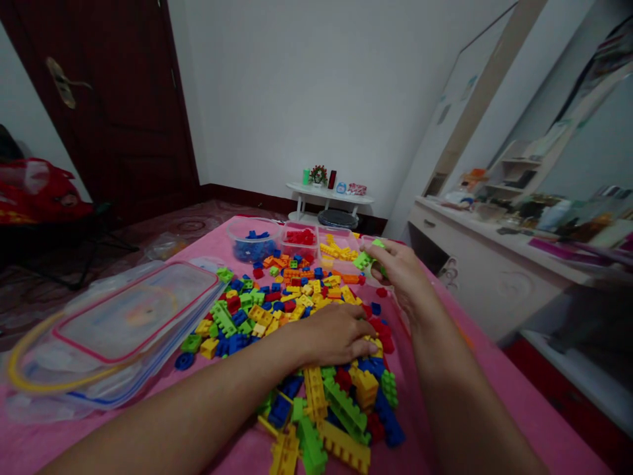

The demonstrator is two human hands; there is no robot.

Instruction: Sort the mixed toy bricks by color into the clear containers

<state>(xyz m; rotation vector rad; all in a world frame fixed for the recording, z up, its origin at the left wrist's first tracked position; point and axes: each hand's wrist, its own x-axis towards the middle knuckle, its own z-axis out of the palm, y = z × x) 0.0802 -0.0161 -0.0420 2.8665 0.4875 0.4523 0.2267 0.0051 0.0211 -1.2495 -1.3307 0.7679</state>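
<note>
A mixed heap of plastic building bricks (267,316) in green, yellow, blue, red and orange spreads over the pink cloth. My left hand (333,333) rests palm down on the heap, its fingers apart over the bricks beneath, which it partly hides. Beyond the heap, my right hand (403,270) pinches light green building bricks (364,258) at the row of clear containers. In that row, a round tub (232,231) contains blue bricks, a square box (299,252) red ones, and a box (341,232) yellow ones. My right hand partly covers the box at the right end.
Clear lids (143,310) with red, yellow and blue rims lie stacked at the left of the pink table (494,389). A white dresser (459,237) with bottles stands to the right. Against the back wall is a low white shelf (326,192) with small items.
</note>
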